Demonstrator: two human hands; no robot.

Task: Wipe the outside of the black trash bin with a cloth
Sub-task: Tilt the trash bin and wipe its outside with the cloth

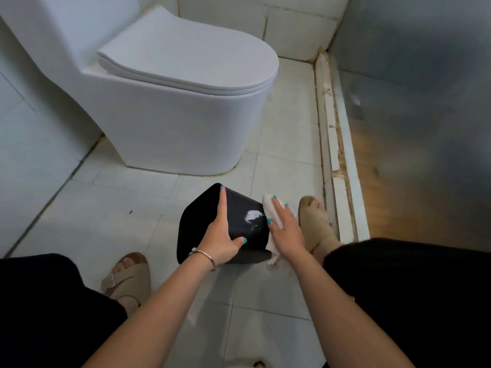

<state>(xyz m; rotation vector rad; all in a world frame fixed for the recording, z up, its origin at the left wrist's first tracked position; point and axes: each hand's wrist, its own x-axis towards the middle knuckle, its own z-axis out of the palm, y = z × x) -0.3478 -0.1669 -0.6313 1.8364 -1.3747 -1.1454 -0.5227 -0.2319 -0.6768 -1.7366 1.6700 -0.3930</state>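
Note:
A black trash bin (196,221) lies tipped on the tiled floor in front of me, its base pointing away toward the toilet. My left hand (221,235) grips it from above, fingers stretched along its upper face and the thumb round the near edge. My right hand (283,225) presses a white cloth (271,208) flat against the bin's right side. Most of the cloth is hidden under that hand; a corner hangs down near the floor. A white glare spot shows on the bin between my hands.
A white toilet (172,102) with its lid down stands just beyond the bin. A raised, stained threshold (332,144) and a glass shower partition (411,102) run along the right. My sandalled feet (316,224) flank the bin on the pale floor tiles (111,213).

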